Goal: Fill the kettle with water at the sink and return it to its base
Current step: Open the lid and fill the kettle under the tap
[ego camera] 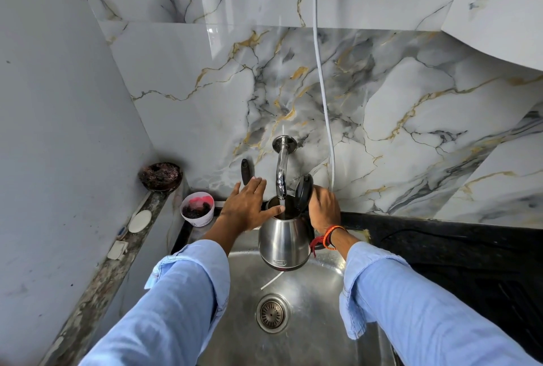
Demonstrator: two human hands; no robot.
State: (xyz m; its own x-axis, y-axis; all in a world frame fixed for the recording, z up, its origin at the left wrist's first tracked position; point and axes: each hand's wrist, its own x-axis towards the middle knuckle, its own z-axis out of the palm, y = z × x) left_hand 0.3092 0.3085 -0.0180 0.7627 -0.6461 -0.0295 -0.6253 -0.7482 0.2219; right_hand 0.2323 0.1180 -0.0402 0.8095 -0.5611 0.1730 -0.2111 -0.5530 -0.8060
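A steel kettle (283,240) hangs over the steel sink (311,327) with its black lid (304,193) flipped up. My right hand (323,208) is shut on the kettle's handle on its right side. The chrome tap (281,171) comes out of the marble wall, and a thin stream of water falls from it into the kettle's mouth. My left hand (249,204) is spread flat with its fingers apart, left of the tap, its thumb near the kettle's rim; it holds nothing. The kettle's base is not in view.
A white bowl (197,209) with red and dark scraps sits at the sink's back left corner. A dark round scrubber dish (161,176) and a white soap piece (140,220) rest on the left ledge. Black counter (458,251) runs to the right. A grey cord (323,86) hangs down the wall.
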